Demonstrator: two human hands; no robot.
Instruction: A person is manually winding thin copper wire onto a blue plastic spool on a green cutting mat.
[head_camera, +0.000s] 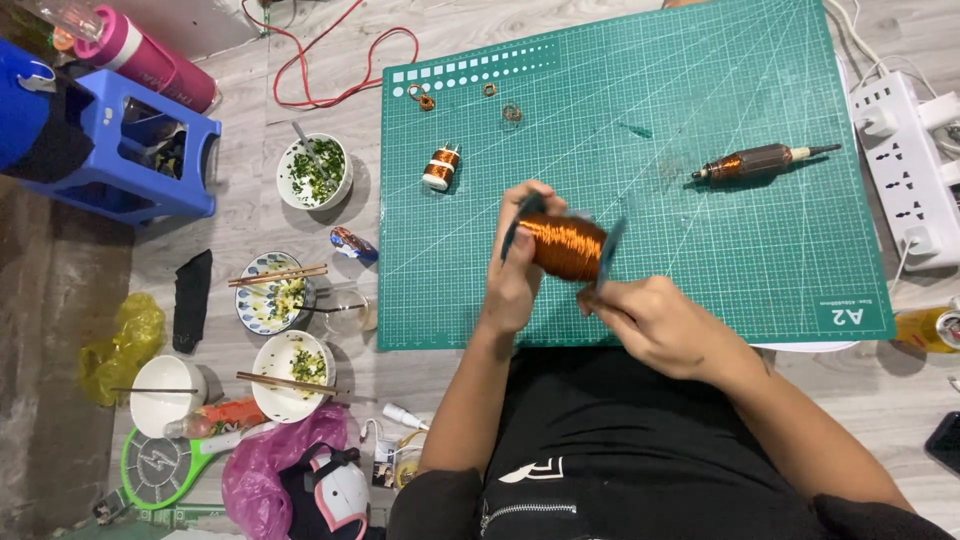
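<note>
A: Item one, your fingers. How did they sit?

B: Your left hand (515, 265) had its fingers curled shut round the near flange of the copper wire spool (565, 247), thumb over the rim. Your right hand (655, 320) pinched closed at the spool's other flange; whether it also held a loose wire end, I could not tell.

A: And the spool's place?

B: Held off the surface, lying sideways between both hands, above the near edge of the green cutting mat (720, 200).

A: Item two, outward?

B: On the mat: a small wound coil (441, 166) to your left, upright; a wound armature (755, 162) to your right, lying flat; a few small wire rings (421, 96) near the far edge.

A: How far along, by your reckoning?

B: The spool looked full, so I judged little wire had been drawn. Two pieces already carried windings.

A: Beyond the mat?

B: Food bowls (290, 360) with chopsticks, a blue stool (130, 150), a power strip (910, 170).
</note>
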